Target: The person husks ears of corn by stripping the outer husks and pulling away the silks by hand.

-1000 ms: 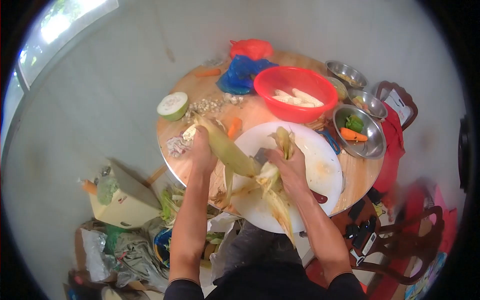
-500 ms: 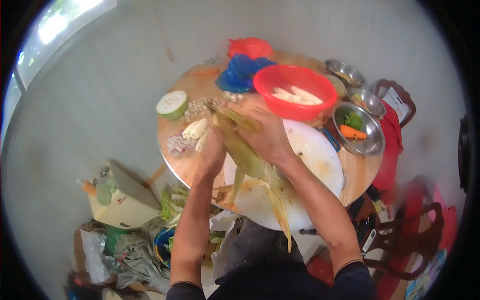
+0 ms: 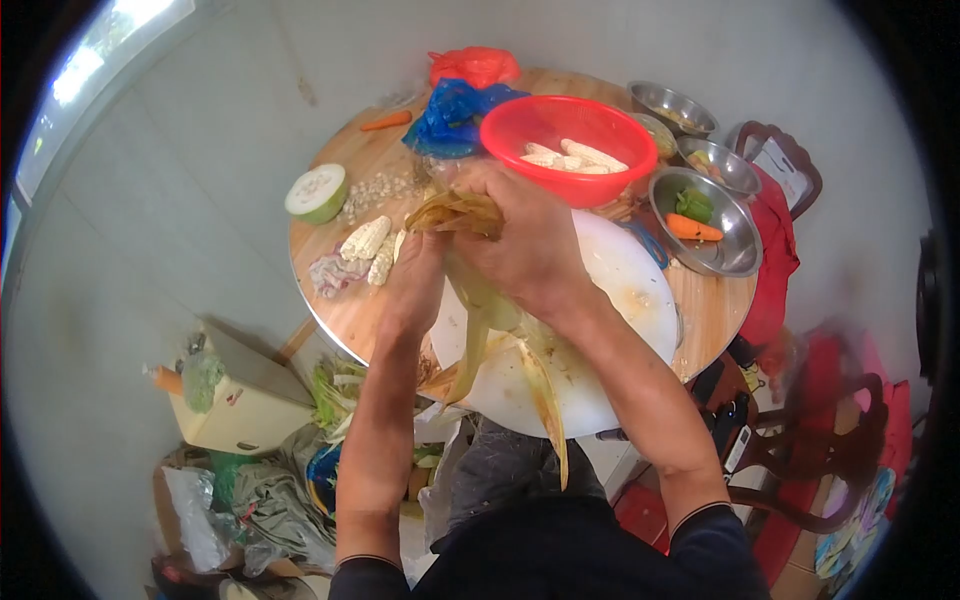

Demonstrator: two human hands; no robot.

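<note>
My left hand (image 3: pixel 418 275) is closed round an ear of corn in its husk (image 3: pixel 480 300), above the left side of a white board (image 3: pixel 625 290). My right hand (image 3: pixel 520 230) grips the husk at the upper end, where brown leaves stick out between the hands. Long loose leaves hang down over the board. White husked cobs (image 3: pixel 372 245) lie on the table just left of my left hand, next to a reddish-white bundle (image 3: pixel 334 274). More white cobs (image 3: pixel 585 158) lie in a red basin (image 3: pixel 500 125).
Metal bowls (image 3: pixel 735 245) with a carrot and green pepper stand at the right of the round table (image 3: pixel 720 315). A cut gourd (image 3: pixel 318 193), garlic, a carrot (image 3: pixel 386 121) and a blue bag (image 3: pixel 450 120) lie at the left and back. A chair (image 3: pixel 820 450) stands at lower right.
My right hand has moved from the husk's lower end up to its top. The knife it held is no longer visible. The view has shifted slightly, and the husk leaves are pulled down more.
</note>
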